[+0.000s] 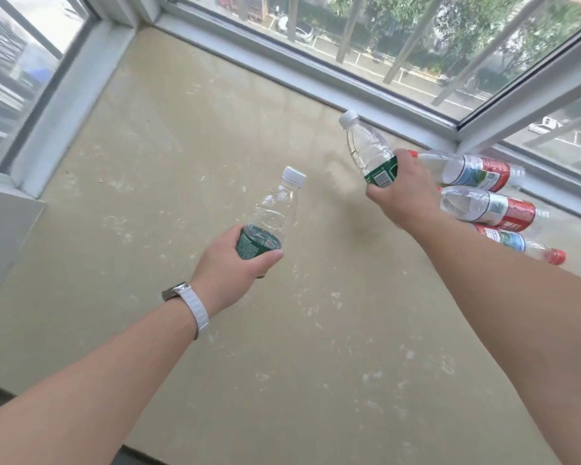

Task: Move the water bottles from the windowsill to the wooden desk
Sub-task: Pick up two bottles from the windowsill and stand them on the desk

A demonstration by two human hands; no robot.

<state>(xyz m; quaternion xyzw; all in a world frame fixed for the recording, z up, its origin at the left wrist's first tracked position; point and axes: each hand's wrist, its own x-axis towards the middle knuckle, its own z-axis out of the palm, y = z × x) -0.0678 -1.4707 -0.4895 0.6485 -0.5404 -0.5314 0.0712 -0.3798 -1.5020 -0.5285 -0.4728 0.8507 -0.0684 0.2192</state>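
Observation:
My left hand [237, 263] grips a clear green-labelled water bottle [275, 209] with a white cap, held above the beige stone windowsill [188, 169]. A second green-labelled bottle [366, 149], tilted to the left, is held in my right hand [401, 191] over the sill's right side. Behind that hand, three red-labelled bottles lie on their sides near the window frame: one at the back [477, 171], one in the middle [490, 208], one nearest me [517, 243] with a red cap. The wooden desk is not in view.
White window frames [316, 72] run along the back and left [71, 99] of the sill, with metal bars outside the glass. An open sash [530, 92] juts in at the upper right, above the lying bottles. The sill's front edge is at the bottom left.

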